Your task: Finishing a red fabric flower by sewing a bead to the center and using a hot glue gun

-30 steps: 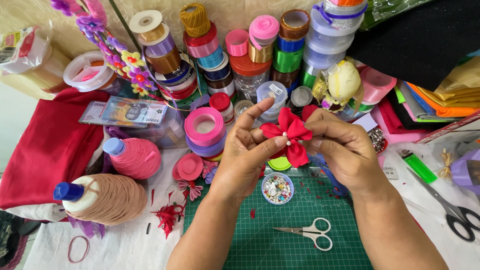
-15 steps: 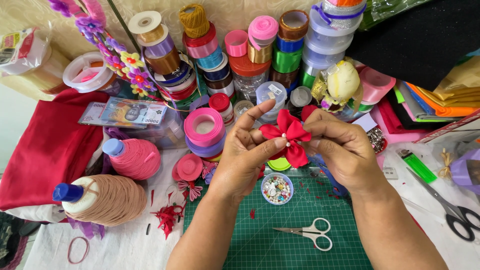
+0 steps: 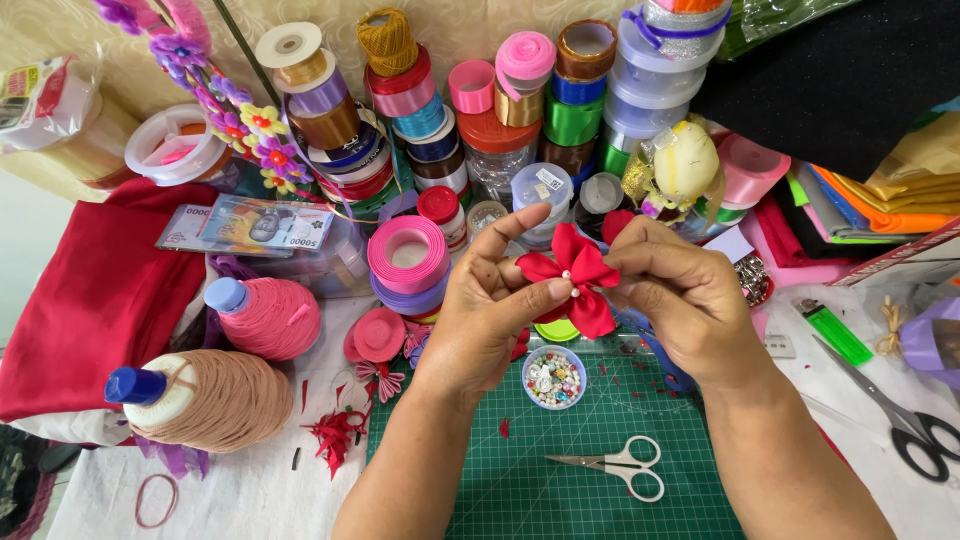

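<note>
Both my hands hold a red ribbon flower (image 3: 575,275) with a small white bead at its centre, up above the green cutting mat (image 3: 590,470). My left hand (image 3: 490,310) pinches the flower's left petals with thumb and fingers. My right hand (image 3: 680,300) grips its right side from behind. Just under the flower sits a small round clear pot of mixed beads (image 3: 553,377). Small white-handled scissors (image 3: 620,466) lie on the mat nearer to me.
Stacked ribbon spools (image 3: 410,260) and jars crowd the back. Two wrapped bottles (image 3: 205,400) and red cloth (image 3: 90,300) lie left, with banknotes (image 3: 250,225) behind. Right: a green lighter (image 3: 835,333), black-handled scissors (image 3: 900,420), folded felt. Red scraps litter the mat edge.
The flower has been lifted slightly and turned a little between the fingers; both hands stay in nearly the same place.
</note>
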